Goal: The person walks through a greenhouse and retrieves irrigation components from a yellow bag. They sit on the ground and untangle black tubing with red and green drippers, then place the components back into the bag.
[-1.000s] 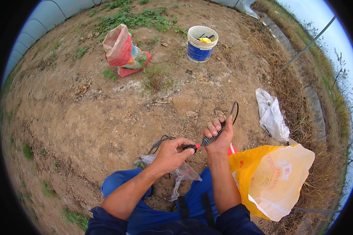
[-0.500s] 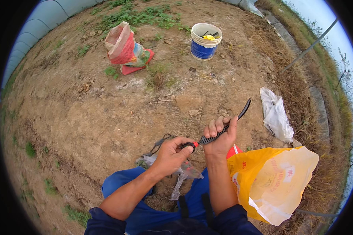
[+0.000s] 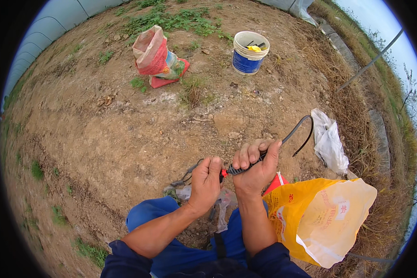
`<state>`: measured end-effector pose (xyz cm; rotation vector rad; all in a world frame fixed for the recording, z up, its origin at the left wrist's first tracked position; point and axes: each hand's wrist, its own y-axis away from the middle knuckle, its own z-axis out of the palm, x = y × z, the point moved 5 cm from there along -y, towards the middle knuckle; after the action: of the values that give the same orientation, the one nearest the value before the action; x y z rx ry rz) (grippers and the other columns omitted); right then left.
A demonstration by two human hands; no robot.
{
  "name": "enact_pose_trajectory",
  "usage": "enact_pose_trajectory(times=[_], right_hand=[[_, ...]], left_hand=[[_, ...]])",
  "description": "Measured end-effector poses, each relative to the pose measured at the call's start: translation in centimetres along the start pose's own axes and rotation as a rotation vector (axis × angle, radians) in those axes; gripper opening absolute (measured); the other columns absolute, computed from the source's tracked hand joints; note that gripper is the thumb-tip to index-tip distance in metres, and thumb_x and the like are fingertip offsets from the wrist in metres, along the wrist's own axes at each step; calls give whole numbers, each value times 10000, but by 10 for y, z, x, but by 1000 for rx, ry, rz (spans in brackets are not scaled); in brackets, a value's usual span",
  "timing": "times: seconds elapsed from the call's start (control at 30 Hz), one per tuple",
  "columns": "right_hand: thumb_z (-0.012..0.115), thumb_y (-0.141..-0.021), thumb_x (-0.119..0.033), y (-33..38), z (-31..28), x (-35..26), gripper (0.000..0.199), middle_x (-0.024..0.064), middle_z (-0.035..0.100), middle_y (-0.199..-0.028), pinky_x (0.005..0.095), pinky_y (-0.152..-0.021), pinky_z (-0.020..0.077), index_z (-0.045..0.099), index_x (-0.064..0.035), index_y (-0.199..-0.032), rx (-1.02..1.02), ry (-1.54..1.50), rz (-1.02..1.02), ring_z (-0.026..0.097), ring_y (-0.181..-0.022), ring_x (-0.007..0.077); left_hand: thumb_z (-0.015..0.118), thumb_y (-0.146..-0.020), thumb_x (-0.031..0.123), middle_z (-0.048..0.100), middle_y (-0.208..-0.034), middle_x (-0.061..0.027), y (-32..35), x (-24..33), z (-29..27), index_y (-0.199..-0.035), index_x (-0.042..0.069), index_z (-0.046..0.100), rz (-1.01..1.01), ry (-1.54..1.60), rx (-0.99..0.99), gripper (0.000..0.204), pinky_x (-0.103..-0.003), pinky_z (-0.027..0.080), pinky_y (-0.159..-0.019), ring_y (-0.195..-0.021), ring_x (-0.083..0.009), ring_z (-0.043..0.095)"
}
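My right hand [image 3: 257,173] is wrapped round a black ribbed handle [image 3: 237,171], thumb pointing up along it. From the far side of that fist a thin black hose [image 3: 305,118] comes out and hooks back down at its tip. My left hand [image 3: 205,185] is closed on the handle's other end, right beside its red collar [image 3: 224,173]; the part inside the fingers is hidden. Under my left hand, a clear plastic bag [image 3: 225,204] lies between my knees. Next to it a dark cable or tube [image 3: 188,175] rests on the soil, partly covered.
At my right stands an open yellow sack [image 3: 287,208], with a red object [image 3: 276,181] behind it. A white plastic sheet [image 3: 330,143] lies beyond. Farther off are a red woven sack [image 3: 158,60] and a blue-and-white bucket [image 3: 248,58] holding yellow and black things.
My left hand has turned, its fingers now wrapped round the collar end. The hose reaches farther out of my right hand and bends into a hook. The view has shifted slightly.
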<state>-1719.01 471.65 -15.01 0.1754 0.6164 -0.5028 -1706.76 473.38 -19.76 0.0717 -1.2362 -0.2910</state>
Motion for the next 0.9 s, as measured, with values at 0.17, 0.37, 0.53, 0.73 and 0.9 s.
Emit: enact_pose_trajectory(times=[0.17, 0.37, 0.53, 0.73, 0.9], right_hand=[[414, -1055, -441, 13, 23, -4, 404, 25, 394, -601, 312, -399, 418, 435, -89, -858, -144, 2, -57, 404, -433, 134], [402, -1070, -374, 26, 24, -4, 359, 34, 403, -617, 307, -399, 416, 424, -78, -868, -215, 7, -95, 410, -439, 134], [404, -1070, -368, 33, 28, -2, 356, 36, 404, -620, 303, -404, 412, 424, -74, -872, -245, 8, -130, 412, -452, 131], [386, -1068, -409, 33, 28, 12, 379, 23, 392, -600, 304, -378, 396, 429, -94, -863, -206, 47, -99, 388, -429, 126], [449, -1062, -338, 37, 30, 23, 340, 31, 409, -620, 271, -422, 376, 439, -59, -868, -201, -22, -79, 380, -473, 100]], left_hand=[[513, -1051, 304, 449, -595, 18, 10, 8, 2, -752, 81, 475, -60, 120, 125, 375, -245, 351, -409, -481, -50, 417], [540, -1041, 265, 447, -576, 25, 15, 10, 0, -706, 87, 457, -29, 101, 114, 388, -242, 332, -390, -461, -44, 415], [538, -1040, 239, 452, -577, 30, 18, 9, -7, -704, 83, 470, -14, 97, 123, 377, -236, 322, -395, -465, -41, 410], [523, -1047, 241, 467, -582, 30, 21, 16, -13, -729, 84, 513, -6, 116, 188, 355, -234, 325, -407, -476, -38, 407], [521, -1049, 249, 483, -583, 26, 19, 17, -22, -735, 83, 529, 17, 114, 197, 355, -237, 323, -405, -472, -41, 414]])
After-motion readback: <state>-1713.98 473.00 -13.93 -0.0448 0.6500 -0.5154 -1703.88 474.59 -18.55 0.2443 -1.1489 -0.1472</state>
